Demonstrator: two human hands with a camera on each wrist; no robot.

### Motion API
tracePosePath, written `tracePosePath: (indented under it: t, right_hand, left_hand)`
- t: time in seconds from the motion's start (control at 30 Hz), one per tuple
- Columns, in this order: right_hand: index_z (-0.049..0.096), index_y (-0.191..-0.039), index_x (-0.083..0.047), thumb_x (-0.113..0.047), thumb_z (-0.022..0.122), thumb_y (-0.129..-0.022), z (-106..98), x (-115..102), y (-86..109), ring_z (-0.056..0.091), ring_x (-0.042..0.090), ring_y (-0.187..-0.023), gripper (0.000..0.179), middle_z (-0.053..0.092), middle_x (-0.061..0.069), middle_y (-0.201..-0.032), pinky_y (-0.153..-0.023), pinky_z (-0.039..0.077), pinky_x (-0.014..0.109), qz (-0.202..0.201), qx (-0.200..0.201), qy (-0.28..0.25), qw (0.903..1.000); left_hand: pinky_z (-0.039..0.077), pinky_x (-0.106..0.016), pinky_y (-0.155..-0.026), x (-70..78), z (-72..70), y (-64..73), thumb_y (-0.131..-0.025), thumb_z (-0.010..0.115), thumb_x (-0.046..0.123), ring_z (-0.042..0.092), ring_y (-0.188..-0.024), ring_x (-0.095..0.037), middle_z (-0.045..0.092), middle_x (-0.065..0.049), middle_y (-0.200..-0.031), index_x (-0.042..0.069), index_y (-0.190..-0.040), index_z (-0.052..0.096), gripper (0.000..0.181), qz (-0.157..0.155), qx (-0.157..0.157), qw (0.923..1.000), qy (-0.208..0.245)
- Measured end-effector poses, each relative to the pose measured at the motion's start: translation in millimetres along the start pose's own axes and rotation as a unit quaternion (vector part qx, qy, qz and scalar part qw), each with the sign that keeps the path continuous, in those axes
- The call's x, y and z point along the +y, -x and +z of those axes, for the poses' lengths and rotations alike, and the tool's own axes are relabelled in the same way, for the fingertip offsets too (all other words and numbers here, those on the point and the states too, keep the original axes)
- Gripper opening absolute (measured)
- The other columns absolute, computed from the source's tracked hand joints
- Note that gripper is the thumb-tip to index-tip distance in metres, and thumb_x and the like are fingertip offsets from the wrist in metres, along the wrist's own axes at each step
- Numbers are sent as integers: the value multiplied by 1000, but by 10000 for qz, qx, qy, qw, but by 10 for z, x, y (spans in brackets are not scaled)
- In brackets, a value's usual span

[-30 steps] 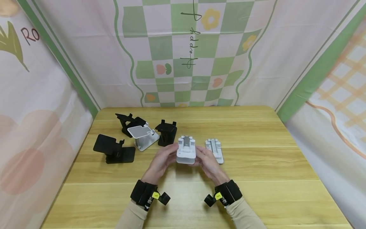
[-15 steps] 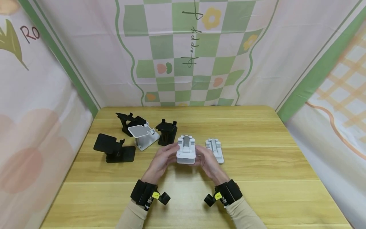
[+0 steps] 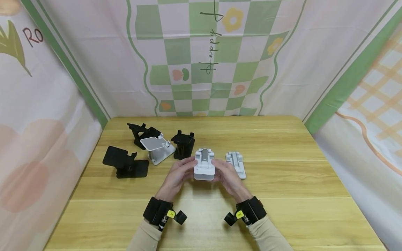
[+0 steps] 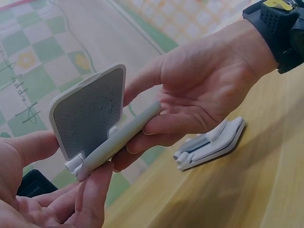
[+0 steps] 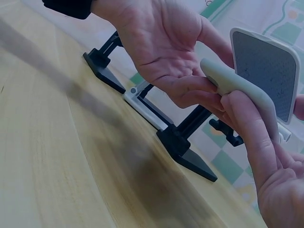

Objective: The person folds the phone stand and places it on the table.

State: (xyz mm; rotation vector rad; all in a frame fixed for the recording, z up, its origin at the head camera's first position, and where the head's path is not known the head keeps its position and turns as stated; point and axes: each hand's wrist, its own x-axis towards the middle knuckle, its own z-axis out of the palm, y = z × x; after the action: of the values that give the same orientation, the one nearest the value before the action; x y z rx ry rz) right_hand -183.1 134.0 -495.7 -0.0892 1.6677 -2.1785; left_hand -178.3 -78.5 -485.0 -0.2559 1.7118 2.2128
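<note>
Both hands hold a white folding phone stand [image 3: 204, 169] over the middle of the table. In the left wrist view its plate with a grey pad [image 4: 90, 114] stands at an angle to the thick base [image 4: 121, 137]. My left hand [image 3: 179, 174] grips the left side, thumb at the plate and fingers under the base. My right hand [image 3: 229, 177] grips the right side, its thumb at the plate's edge and fingers curled beneath the base. A second white phone stand [image 3: 236, 165], folded flat, lies just beyond the right hand.
Left of the hands stand several unfolded phone stands: a black one [image 3: 132, 169] at the front left, a black one [image 3: 150, 133] behind, a white-and-grey one [image 3: 161, 155], and a black one [image 3: 183, 148] nearest the left hand. Patterned cloth [image 3: 201, 87] hangs behind the wooden table [image 3: 298, 209].
The right thumb has moved inward onto the edge of the held phone stand. The gap between its plate and base looks slightly narrower. The other stands have stayed put.
</note>
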Motion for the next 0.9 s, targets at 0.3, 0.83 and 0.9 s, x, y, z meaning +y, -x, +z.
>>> tracePosePath:
  t: [0.3, 0.83, 0.9]
  right_hand:
    - [40, -144, 18, -23, 50, -108, -11, 8, 7, 74, 16, -85, 55, 75, 3, -104, -69, 61, 27, 20, -15, -37, 10000]
    - [38, -144, 20, -20, 49, -109, -21, 32, 13, 75, 16, -87, 54, 76, 3, -106, -72, 62, 27, -74, -194, -55, 9998]
    - [39, -144, 20, -20, 50, -109, -24, 35, 13, 74, 15, -86, 54, 76, 4, -106, -71, 61, 26, -69, -189, -27, 9998]
  left_hand:
    - [52, -27, -87, -11, -15, -1, -101, 66, 20, 63, -105, -19, 60, -19, -140, 0, -146, 53, 51, -14, -13, 10000, -66]
    - [52, -27, -83, -50, 5, 13, -99, 69, 15, 67, -96, -15, 65, -20, -134, -1, -145, 55, 51, 126, 78, 9999, -22]
    - [52, -27, -83, -56, 10, 14, -98, 69, 14, 67, -96, -15, 66, -19, -133, -1, -145, 55, 51, 132, 97, 9999, -24]
